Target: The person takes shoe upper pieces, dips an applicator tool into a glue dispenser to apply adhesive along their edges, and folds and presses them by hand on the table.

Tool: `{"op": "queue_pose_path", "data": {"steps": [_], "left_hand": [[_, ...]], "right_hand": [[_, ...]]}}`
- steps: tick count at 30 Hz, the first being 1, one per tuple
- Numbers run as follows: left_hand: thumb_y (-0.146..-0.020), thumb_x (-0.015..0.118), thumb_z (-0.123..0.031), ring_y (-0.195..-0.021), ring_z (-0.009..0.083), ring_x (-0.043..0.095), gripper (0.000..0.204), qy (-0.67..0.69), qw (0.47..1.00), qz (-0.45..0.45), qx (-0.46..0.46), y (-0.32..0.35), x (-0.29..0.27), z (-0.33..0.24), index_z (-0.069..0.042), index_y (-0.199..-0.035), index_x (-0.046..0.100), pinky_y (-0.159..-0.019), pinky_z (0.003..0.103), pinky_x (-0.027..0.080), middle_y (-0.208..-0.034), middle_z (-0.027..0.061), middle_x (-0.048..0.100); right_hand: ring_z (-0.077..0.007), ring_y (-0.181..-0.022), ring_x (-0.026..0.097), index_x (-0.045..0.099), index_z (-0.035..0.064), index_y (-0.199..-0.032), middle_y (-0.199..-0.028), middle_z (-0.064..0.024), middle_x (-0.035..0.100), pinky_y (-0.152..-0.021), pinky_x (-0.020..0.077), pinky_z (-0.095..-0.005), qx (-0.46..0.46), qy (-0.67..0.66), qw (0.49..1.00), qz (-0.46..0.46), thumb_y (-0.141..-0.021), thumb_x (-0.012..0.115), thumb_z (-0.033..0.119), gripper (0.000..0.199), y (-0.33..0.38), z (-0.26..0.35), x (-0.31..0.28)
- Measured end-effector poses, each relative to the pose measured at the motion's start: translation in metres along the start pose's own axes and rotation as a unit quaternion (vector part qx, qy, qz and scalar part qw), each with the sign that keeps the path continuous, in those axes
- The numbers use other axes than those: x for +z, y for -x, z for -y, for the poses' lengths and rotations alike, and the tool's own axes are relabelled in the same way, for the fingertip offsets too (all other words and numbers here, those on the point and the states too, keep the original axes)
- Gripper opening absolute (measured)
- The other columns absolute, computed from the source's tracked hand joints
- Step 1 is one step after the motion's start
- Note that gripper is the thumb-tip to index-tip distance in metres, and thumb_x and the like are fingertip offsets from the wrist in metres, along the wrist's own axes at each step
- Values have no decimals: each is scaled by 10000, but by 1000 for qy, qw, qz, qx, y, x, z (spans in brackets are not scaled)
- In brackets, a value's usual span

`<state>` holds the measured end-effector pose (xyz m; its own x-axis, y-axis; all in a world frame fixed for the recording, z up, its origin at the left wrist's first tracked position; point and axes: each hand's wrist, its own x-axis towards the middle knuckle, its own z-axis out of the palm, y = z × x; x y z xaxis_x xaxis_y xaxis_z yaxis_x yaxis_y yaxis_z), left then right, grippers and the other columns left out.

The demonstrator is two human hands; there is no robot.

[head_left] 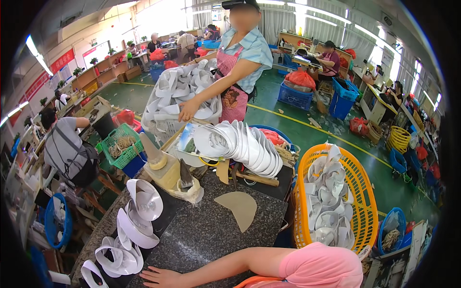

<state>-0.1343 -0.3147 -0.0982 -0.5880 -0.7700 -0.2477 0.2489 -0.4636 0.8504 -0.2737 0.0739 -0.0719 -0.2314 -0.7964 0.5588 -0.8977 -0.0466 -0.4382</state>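
Head view: the right hand [161,277] lies flat on the dark speckled tabletop [192,240], fingers spread, released (the left hand is out of sight, so its grip I cannot tell). White curved pieces [149,197] line the tabletop's left edge, the nearest just beside the right hand. At the far edge sits a nested white stack [240,146]; a flat beige cutout [238,209] lies nearer the right edge. Past that edge stands an orange basket [367,206] holding similar pieces.
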Motion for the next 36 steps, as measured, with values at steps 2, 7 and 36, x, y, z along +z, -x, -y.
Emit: {"op": "queue_pose_path", "data": {"steps": [2,7,36], "left_hand": [[-907,509,-185,-1138,336,480,451,2,1000,-4,-1,2,4,0,130,-1219,422,-1010,448,354,-1218,221,515],[-889,531,-159,-1113,345,501,438,30,998,-26,-43,-2,3,-4,117,-1215,436,-984,459,378,-1187,224,538],[-935,514,-183,-986,199,540,374,13,1000,-6,-13,32,35,-5,127,-1144,516,-900,317,406,-1098,151,598]], "right_hand": [[-395,-1332,253,379,10,-1317,-1405,-284,286,-1080,138,-566,-2,12,999,35,-855,403,374,589,13,4,-8],[-404,-1315,284,361,8,-1325,-1409,-268,292,-1068,172,-570,-7,12,997,77,-869,375,349,570,37,13,-32],[-391,-1361,156,277,-114,-1336,-1429,-312,186,-1108,43,-523,-78,-71,988,111,-829,479,478,806,8,-8,9]]}}
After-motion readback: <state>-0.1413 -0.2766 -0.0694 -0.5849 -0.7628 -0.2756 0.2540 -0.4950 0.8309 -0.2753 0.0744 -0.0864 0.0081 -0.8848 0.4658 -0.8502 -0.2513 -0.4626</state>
